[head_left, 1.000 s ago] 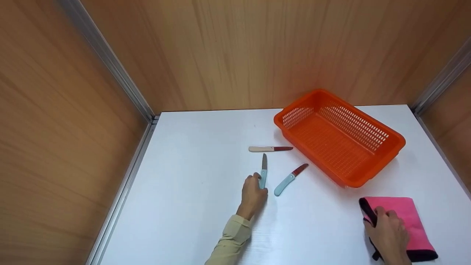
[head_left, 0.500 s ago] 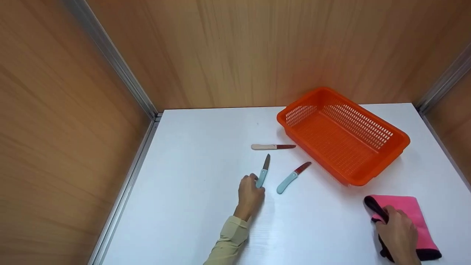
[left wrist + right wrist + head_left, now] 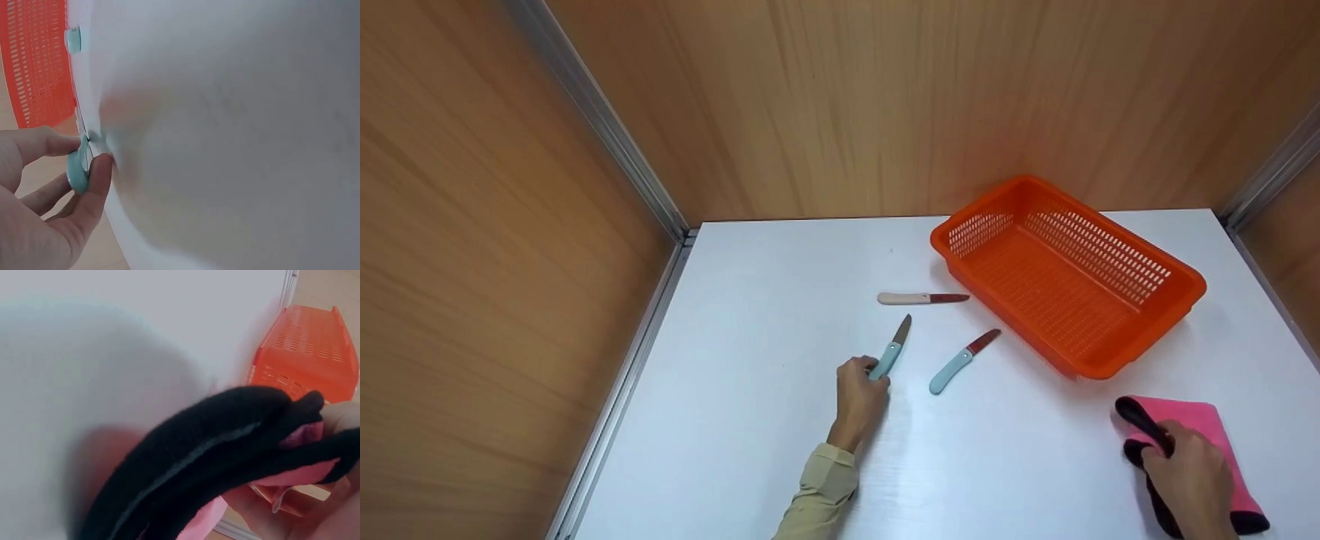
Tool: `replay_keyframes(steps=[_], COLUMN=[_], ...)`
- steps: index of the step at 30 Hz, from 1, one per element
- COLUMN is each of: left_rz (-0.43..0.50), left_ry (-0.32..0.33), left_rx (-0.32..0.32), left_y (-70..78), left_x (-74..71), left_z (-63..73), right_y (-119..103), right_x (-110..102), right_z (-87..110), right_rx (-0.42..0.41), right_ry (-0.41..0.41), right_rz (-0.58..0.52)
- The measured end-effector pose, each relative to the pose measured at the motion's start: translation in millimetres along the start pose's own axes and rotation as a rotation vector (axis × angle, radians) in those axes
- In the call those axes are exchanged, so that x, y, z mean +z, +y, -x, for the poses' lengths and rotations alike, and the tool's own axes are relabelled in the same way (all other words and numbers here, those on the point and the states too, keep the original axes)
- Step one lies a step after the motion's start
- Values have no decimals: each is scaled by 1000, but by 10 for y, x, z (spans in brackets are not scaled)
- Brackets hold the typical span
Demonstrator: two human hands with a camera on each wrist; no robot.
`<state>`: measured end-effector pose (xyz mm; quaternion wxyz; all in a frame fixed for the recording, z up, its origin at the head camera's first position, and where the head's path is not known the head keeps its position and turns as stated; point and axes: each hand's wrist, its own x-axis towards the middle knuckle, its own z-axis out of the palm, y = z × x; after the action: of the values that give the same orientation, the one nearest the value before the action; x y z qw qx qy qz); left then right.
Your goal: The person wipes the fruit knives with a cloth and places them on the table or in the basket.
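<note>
My left hand [image 3: 861, 397] pinches the light-blue handle of a small knife [image 3: 891, 352] between thumb and fingers. Its grey blade points away and slightly right; in the left wrist view the blue handle [image 3: 79, 171] shows between the fingertips. A second blue-handled knife [image 3: 952, 370], with a reddish-brown blade, lies to the right of it. Behind both lies a cream-handled knife [image 3: 906, 298], its blade also reddish-brown. My right hand [image 3: 1196, 472] grips the black-edged left side of a folded pink cloth [image 3: 1189, 416]. In the right wrist view the black edging [image 3: 225, 422] bunches up in folds.
An orange perforated basket [image 3: 1011, 319] stands angled at the back right of the white table [image 3: 750, 360]. Wood-grain panels [image 3: 847, 112] rise behind the table and along both sides, with metal strips [image 3: 615, 135] at the corners.
My left hand has drawn left with the knife handle, so the knife slants more to the right. My right hand has shifted right, lifting and folding the cloth's black edge. The view has panned slightly.
</note>
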<state>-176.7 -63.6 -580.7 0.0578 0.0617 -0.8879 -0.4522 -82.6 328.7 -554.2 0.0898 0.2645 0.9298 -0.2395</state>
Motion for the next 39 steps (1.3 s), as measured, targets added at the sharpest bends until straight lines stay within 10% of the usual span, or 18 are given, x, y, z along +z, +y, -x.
replay_keyframes(steps=[14, 27, 39], left_rz=[156, 304, 378], left_ry=[61, 138, 144], left_rx=[-18, 61, 102], left_y=[-63, -95, -95], left_x=[-50, -149, -282], left_z=[2, 30, 168], right_y=[17, -37, -116], right_x=[-75, -183, -307], right_z=[92, 181, 407], right_rx=[-77, 17, -168], right_ry=[101, 57, 259], right_rz=[-52, -117, -192])
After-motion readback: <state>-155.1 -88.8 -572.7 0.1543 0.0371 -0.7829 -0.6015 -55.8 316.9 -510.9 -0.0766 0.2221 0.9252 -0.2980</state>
